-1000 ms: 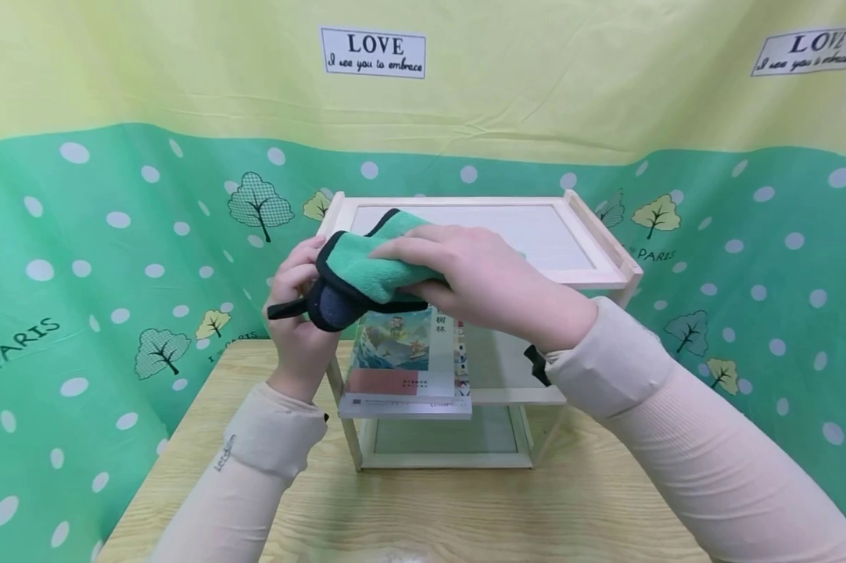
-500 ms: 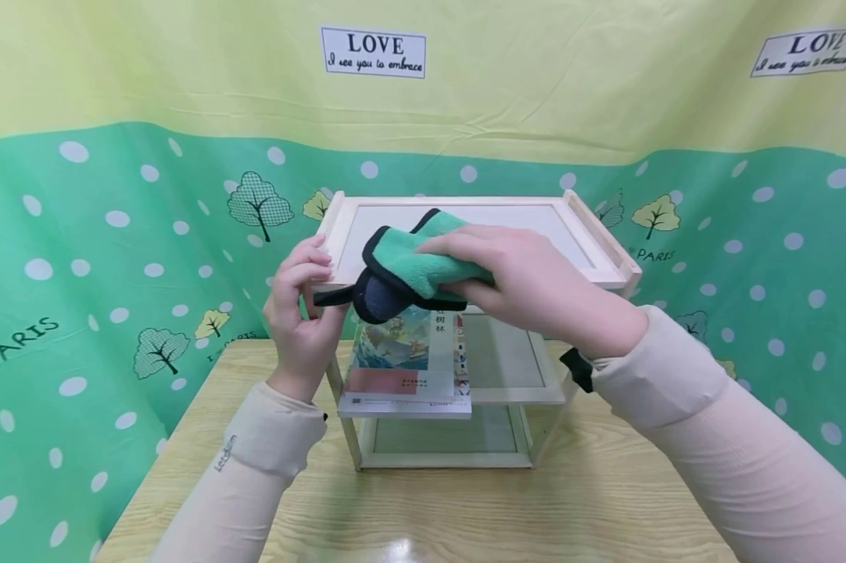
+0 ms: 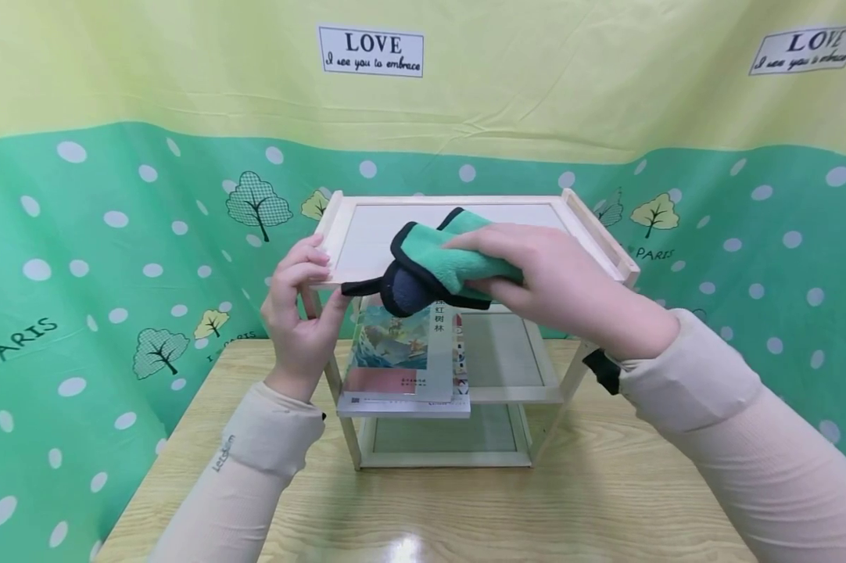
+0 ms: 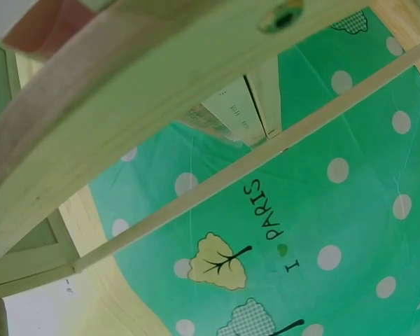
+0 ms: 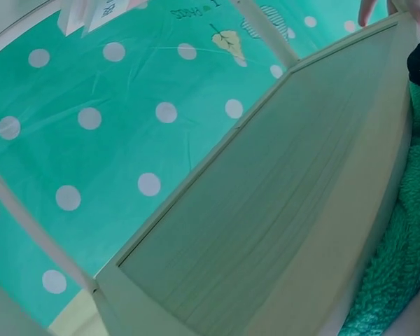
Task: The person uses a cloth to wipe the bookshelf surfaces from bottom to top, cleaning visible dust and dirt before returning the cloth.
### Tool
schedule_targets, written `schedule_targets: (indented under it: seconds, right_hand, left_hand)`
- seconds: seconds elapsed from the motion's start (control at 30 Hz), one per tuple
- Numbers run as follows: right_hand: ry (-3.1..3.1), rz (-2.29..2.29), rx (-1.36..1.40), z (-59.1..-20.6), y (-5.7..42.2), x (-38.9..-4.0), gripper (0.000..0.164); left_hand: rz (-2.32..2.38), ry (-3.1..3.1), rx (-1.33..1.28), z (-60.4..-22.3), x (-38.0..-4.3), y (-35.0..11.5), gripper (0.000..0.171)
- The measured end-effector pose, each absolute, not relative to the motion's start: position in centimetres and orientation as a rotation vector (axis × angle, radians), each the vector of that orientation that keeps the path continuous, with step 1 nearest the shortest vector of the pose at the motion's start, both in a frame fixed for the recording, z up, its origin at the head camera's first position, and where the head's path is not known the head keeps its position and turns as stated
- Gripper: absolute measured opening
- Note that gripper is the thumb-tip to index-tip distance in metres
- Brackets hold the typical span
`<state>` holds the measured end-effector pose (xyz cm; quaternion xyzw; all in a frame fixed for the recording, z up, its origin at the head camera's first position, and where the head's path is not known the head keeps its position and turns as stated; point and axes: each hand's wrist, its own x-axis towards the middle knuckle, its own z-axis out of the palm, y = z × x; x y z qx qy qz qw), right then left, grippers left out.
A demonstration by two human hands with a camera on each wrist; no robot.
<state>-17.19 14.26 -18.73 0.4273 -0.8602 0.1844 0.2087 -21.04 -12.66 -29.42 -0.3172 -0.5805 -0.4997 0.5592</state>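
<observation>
My left hand [image 3: 296, 317] grips the front left corner of a small wooden shelf rack [image 3: 337, 266], fingers over the top rail and thumb at the front edge. Between the fingers and thumb of my right hand [image 3: 557, 274] is bunched a green cloth [image 3: 440, 254] with black trim, a dark grey underside and a black loop. It lies over the front edge of the rack's top, left of the middle in the head view. In the right wrist view the fluffy cloth [image 5: 399, 245] hangs along the rail beside the top panel's underside [image 5: 266, 182].
Books [image 3: 395, 352] lie on the left of the middle shelf, jutting past its front. Below is a lower shelf [image 3: 444, 460]. The rack stands on a wood-grain table [image 3: 409, 508], with a green and yellow printed curtain [image 3: 99, 203] behind and at both sides.
My right hand has slid the cloth rightward along the rack's front top edge, from beside my left hand toward the middle. The left hand keeps its place on the corner.
</observation>
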Motion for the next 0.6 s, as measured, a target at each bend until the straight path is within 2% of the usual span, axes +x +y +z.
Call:
schedule_targets:
  seconds: [0.6]
  right_hand:
    - [-2.448, 0.454, 1.042, -18.7, 17.0, -16.4, 0.040]
  left_hand:
    - [-1.163, -1.405, -0.734, -29.5, -20.9, -12.7, 0.054]
